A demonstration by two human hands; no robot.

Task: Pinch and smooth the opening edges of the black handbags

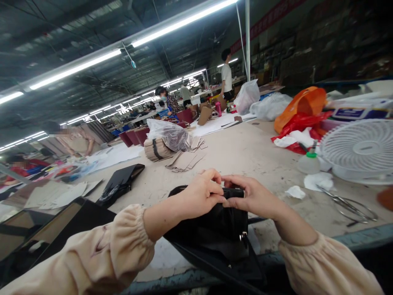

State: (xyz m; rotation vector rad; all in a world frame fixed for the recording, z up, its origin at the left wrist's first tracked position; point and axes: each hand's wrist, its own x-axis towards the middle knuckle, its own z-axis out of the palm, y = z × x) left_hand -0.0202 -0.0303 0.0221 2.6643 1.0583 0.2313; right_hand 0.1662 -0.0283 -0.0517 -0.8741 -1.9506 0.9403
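A black bag (211, 233) with small metal fittings rests at the front edge of the worktable, right before me. My left hand (202, 194) is bent over its upper edge, fingers pinched together near the middle. From the other side my right hand (251, 194) grips the bag's top right corner between thumb and fingers. The fingertips of both hands nearly meet there, and a small pale bit shows between them, too small to name. Whatever the left fingers pinch is hidden.
Scissors (350, 205), crumpled white tissue (295, 192), a green-capped bottle (309, 162) and a white fan (365, 149) lie to the right. Another black bag (121, 184) and black boxes (58, 233) stand left. Strapped card pieces (158, 149) sit further back. Several people work beyond.
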